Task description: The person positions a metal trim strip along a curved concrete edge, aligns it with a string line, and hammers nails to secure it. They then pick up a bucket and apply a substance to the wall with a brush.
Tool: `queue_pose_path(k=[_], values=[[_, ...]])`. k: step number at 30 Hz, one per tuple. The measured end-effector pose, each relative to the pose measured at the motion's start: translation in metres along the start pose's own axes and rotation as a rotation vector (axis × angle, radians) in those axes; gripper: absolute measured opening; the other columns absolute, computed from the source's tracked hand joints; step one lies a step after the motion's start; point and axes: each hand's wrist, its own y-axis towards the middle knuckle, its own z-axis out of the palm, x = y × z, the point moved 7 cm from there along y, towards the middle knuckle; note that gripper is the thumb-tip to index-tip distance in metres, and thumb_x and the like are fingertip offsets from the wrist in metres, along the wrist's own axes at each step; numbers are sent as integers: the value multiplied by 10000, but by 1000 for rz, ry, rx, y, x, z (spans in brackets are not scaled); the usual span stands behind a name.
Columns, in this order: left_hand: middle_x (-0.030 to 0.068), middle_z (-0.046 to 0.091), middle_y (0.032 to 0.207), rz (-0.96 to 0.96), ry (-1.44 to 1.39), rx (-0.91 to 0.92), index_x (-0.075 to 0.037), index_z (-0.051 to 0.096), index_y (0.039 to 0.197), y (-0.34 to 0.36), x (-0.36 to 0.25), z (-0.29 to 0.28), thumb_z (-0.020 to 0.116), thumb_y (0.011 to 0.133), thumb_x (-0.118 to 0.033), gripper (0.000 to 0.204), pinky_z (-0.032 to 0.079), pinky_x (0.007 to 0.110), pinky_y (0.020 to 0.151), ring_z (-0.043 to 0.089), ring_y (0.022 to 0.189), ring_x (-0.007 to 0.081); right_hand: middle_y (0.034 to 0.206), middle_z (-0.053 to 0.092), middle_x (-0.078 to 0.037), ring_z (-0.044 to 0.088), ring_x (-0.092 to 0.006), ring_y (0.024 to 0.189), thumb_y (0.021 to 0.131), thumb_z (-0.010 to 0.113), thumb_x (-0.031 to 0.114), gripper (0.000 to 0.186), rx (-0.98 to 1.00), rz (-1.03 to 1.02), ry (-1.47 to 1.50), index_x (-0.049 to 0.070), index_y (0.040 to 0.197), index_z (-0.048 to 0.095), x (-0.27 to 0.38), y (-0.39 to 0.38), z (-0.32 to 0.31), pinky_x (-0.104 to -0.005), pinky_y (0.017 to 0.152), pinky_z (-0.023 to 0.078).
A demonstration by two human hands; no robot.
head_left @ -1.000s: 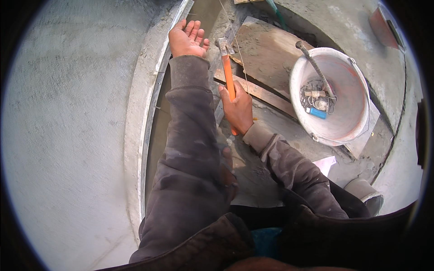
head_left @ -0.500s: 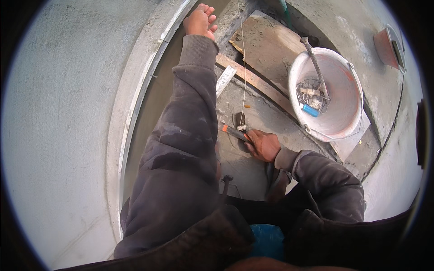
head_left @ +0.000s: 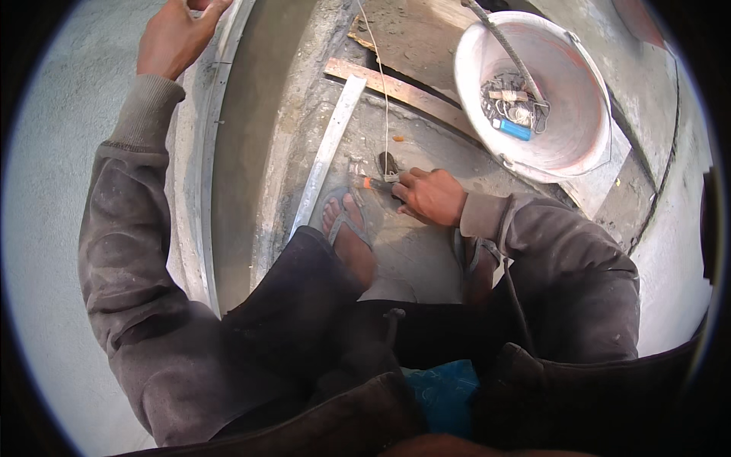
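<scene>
My right hand (head_left: 430, 196) is closed round the hammer (head_left: 371, 184), low over the concrete, with the hammer's dark handle partly under my fingers. Beside it a white string (head_left: 384, 99) runs down to a small dark object (head_left: 387, 162) with string wound at its end. My left hand (head_left: 175, 42) reaches to the top edge, over the metal strip beside the trough; its fingertips are mostly out of sight. A pale straight batten (head_left: 327, 152) lies between the trough (head_left: 251, 114) and my sandalled left foot (head_left: 346, 244).
A white bucket (head_left: 575, 129) at upper right holds a metal bar, string, loose metal pieces and a blue item. Behind it are boards (head_left: 400, 95) and a reddish bucket (head_left: 636, 19) at the rim. A pale grey plastered surface (head_left: 68, 228) fills the left side.
The orange-handled hammer has come down to the ground in my right hand. My left hand has swung left and turned over. The view has shifted, bringing my left foot into sight.
</scene>
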Motion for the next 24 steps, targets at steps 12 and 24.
queue_pose_path(k=[12,24], values=[[127,643,1226,-33,32,-141,-35,400,1434,-29,20,59,658,884,-475,750,530,394,792,682,924,269,671,635,-194,630,-364,652,780,584,161,172,25,332,-357,43,705,684,-168,-75,-189,-461,638,491],[118,645,1235,58,-8,-199,-57,444,1392,-12,69,94,641,901,-441,654,521,388,861,674,1027,290,865,705,-172,679,-356,822,854,574,161,169,353,275,-463,78,867,720,-220,-74,-102,-447,746,531]])
